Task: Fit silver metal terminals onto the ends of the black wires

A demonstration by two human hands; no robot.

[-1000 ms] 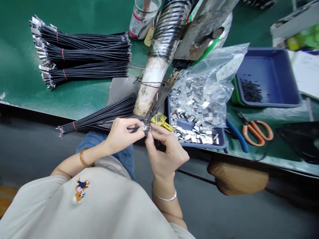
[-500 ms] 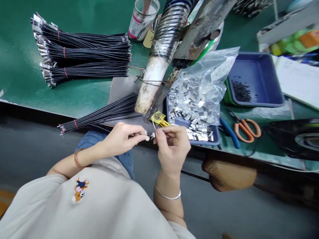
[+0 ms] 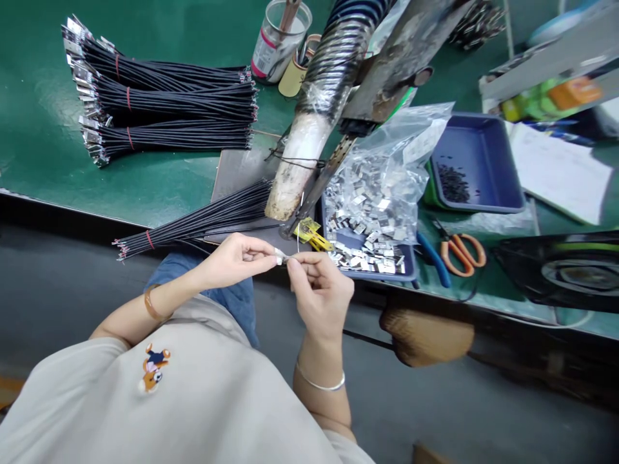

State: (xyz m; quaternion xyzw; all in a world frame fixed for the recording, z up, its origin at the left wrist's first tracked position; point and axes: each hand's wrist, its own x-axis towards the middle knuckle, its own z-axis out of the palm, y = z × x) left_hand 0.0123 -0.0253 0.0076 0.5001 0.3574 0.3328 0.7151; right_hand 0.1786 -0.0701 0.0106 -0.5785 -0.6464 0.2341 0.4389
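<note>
Right hand (image 3: 322, 287) has shifted toward the left hand (image 3: 242, 261) over the last half second; the gap between their fingertips is now almost nil. Hands are together at the front edge of the bench (image 3: 164, 180), thumb and forefinger of each pinched on a small piece (image 3: 284, 258) just below the white hose end (image 3: 290, 180). Piece appears pale and silvery; its exact shape is too small and covered to tell.

Beside it, a thin silvery strand (image 3: 298, 237) runs upright. To the left lies a slanting bundle of black wires (image 3: 203, 219), bound with a red tie (image 3: 149, 240), its near ends stripped and reddish. Further back, three tied bundles (image 3: 169, 100) lie side by side, bright metal ends leftward. Right of the hands, loose shiny metal parts (image 3: 370, 261) lie in a blue tray (image 3: 411, 265), more of them inside a clear bag (image 3: 428, 132).

Markings: the clear jar (image 3: 287, 55) carries a white label (image 3: 264, 53) with pink bands and barcode-like lines; its wording is illegible. A pale label (image 3: 420, 147) on the bag is likewise unreadable. No brand can be read.
</note>
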